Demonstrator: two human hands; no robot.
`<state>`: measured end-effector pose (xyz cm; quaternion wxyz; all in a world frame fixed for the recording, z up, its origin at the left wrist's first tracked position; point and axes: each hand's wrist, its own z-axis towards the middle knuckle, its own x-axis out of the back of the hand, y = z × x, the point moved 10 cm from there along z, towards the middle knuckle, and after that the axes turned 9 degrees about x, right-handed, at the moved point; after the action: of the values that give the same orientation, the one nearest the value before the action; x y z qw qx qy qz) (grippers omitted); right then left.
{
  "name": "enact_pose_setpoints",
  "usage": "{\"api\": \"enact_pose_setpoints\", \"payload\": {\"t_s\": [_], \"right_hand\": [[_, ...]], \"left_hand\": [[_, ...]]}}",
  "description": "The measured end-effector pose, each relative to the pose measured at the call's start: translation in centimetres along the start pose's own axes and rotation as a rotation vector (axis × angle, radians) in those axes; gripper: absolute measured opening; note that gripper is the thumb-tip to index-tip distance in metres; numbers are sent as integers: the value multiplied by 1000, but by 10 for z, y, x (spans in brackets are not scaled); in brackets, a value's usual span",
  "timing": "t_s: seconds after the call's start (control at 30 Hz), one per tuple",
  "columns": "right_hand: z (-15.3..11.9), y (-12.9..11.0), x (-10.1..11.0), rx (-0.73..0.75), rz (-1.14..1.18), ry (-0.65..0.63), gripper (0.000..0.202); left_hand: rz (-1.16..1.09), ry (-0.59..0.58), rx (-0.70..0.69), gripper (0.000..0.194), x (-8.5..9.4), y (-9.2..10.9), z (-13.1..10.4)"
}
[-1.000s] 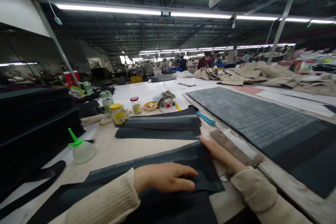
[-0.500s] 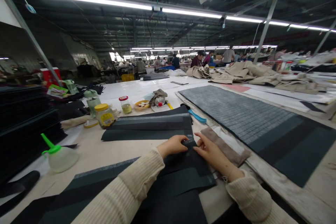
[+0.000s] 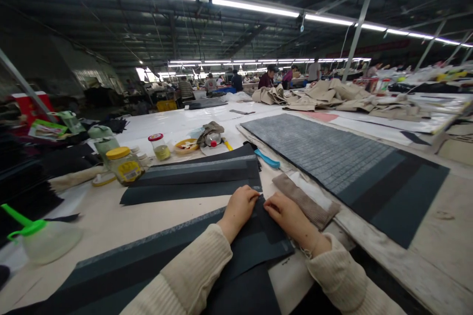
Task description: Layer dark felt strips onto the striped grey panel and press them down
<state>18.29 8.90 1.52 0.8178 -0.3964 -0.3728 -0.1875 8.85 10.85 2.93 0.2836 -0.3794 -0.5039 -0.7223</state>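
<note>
A dark fabric piece [image 3: 254, 248] lies on the table in front of me, with overlapping layers and a grey strip along its far edge. At that far edge, my left hand [image 3: 239, 208] pinches the cloth between thumb and fingers. Close beside it on the right, my right hand [image 3: 286, 211] has its fingers curled onto the same edge, fingertips pressed together on the cloth. The exact grip under the fingertips is hidden. Just beyond my hands lies a stack of dark fabric panels [image 3: 192, 177].
A large grey-and-dark panel [image 3: 318, 157] lies on the right, beside a ribbed brown cloth [image 3: 305, 201]. A blue-handled tool [image 3: 268, 159], jars [image 3: 124, 165] and a green-tipped squeeze bottle [image 3: 51, 241] stand or lie around. Beige fabric pieces [image 3: 325, 96] are heaped farther back; people work beyond.
The view has turned right, so the table things appear farther left. My hands have stayed at the fabric's edge; the right fingers, spread a little before, are now closed down on it.
</note>
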Motion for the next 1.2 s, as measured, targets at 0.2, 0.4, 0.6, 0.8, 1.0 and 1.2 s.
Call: {"api": "enact_pose_setpoints", "payload": {"t_s": [0.2,0.4,0.6,0.8,1.0,1.2], "right_hand": [[-1,1,2,-19,17,26,12],[-2,3,7,-26,40,80,9],[2,-7,16,42,84,189,34],[7,-19,0,107,67,56,45],[8,-28,-6,133,-60,-59,42],[11,-38,-11,200,-169,-164,41]], "left_hand": [[170,-15,-150,23,-4,13,-8],[349,-58,-224,22,-11,24,-15],[429,-95,-271,21,-14,31,-18],[370,-62,-247,21,-11,26,-14],[263,-122,-186,24,0,1,-16],[345,-108,-270,24,7,-5,-30]]}}
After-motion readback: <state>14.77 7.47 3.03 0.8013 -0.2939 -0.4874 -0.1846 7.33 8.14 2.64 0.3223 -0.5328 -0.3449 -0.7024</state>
